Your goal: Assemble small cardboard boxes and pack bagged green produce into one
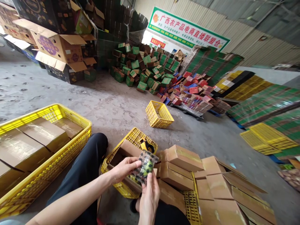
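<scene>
Between my hands is a small clear plastic packet [145,166] with dark spots and something green inside. My left hand [126,168] pinches its left side, thumb on top. From below, my right hand [150,195] grips the lower right edge. Under them an open cardboard box [131,148] rests on a yellow plastic crate [125,194]. More green, dark-spotted contents show in the box, partly hidden by my hands. Just beyond the packet, a yellow tape dispenser [145,145] lies on the crate.
Left of my knee stands a yellow crate [87,126] of taped cartons. Stacked brown cartons [185,157] are close on my right. Ahead on the floor is another yellow crate [160,117]. Farther back are heaped green boxes [142,86] and red boxes [193,90].
</scene>
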Demonstrator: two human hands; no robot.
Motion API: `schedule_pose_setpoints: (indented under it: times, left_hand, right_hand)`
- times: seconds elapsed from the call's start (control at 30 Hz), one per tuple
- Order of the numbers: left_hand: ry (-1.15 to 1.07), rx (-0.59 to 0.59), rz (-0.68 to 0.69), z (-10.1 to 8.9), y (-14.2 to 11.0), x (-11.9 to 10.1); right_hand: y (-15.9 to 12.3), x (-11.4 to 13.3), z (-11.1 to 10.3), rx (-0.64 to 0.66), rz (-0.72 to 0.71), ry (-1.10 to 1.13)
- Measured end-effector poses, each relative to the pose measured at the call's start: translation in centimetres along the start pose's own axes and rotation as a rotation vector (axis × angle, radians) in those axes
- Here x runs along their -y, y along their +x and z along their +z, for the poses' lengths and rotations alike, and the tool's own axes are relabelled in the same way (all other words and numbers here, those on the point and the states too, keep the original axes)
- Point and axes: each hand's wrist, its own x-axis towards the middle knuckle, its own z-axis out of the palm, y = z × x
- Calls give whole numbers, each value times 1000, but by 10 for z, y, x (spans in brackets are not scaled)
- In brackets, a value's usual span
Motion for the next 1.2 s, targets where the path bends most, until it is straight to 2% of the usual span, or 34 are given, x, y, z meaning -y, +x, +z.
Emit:
schedule_pose_setpoints:
  times: [0.17, 0.33, 0.5, 0.77, 0.87, 0.97, 1.1, 1.2]
  left_hand:
    - [-60, -8, -25, 3, 1, 1]
    - [-127, -41, -79, 4, 1, 4]
    - [-153, -70, -101, 1, -2, -2]
    - [-125, -70, -110, -2, -3, -11]
    - [-121, -124, -111, -2, -2, -7]
    - [-123, -175, -113, -2, -1, -4]
    - [-146, -247, -79, -4, 3, -4]
    - [-184, -285, -25, -5, 6, -6]
  right_hand:
    - [0, -2, -4, 36, -51, -124]
    - [3, 0, -12, 50, -238, -324]
    - [2, 7, -14, 6, -376, -499]
    - [-1, 10, -12, -39, -507, -579]
    - [-1, 10, -12, -33, -490, -546]
    - [-1, 12, -9, -11, -415, -450]
    - [-1, 8, -5, -7, -287, -226]
    - [0, -2, -2, 41, -139, -100]
